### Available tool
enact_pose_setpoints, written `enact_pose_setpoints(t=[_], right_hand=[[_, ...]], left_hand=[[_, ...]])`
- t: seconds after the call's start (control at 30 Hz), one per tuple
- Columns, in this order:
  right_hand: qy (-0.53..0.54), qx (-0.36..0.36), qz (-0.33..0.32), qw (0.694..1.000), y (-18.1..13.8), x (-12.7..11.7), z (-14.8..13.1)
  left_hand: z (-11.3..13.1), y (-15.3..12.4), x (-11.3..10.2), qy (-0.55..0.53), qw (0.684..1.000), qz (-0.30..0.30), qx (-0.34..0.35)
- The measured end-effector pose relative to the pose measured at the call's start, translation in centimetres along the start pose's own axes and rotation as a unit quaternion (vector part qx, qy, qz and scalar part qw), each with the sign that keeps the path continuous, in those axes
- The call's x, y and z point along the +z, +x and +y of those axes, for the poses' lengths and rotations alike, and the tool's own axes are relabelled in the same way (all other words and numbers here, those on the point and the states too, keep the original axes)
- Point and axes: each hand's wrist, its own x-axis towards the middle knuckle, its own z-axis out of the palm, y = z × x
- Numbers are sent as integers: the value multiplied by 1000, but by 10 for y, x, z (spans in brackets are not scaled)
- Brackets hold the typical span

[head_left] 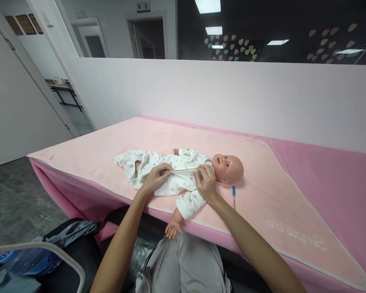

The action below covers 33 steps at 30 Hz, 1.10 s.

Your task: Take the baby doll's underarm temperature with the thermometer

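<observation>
A baby doll [228,169] lies on its back with its head to the right, dressed in a white baby outfit [173,187] with small prints. My left hand [159,176] pinches the outfit's front edge over the doll's belly. Near the doll's neck my right hand [206,179] grips the same edge, which stretches as a straight pale line between my fingers. The doll's near arm hangs over the table's edge, its hand [174,226] bare. One leg shows through an opening in the outfit at left.
A pink cloth and a paler mat [277,203] cover the table. A blue-capped pen [234,193] lies below the doll's head. A white wall [201,89] with a window stands behind. At lower left a chair holds a plastic bottle [33,260] and cloth.
</observation>
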Motion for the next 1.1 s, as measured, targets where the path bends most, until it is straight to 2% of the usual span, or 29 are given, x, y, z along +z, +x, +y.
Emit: enact_pose_setpoints(t=[0.1,0.2,0.43,0.57,0.67,0.8,0.97,1.1], right_hand=[[2,3,7,1000,0,0,1],[4,-1,14,1000,0,1,1],[3,-3,8,1000,0,0,1],[3,-3,12,1000,1,-1,0],[1,-6,19,1000,2,-1,0],[-1,-7,20,1000,2,-1,-1],[-1,0,12,1000,1,0,0],[-2,-2,10,1000,0,1,1]], left_hand=[[0,-3,7,11,998,49,-24],[-2,-5,12,29,997,72,-28],[-8,-7,18,107,985,132,37],[-6,-9,20,179,971,125,98],[-4,-10,20,189,970,110,110],[-4,-10,20,188,971,117,94],[-3,-11,20,183,972,142,35],[0,-10,18,164,976,146,13]])
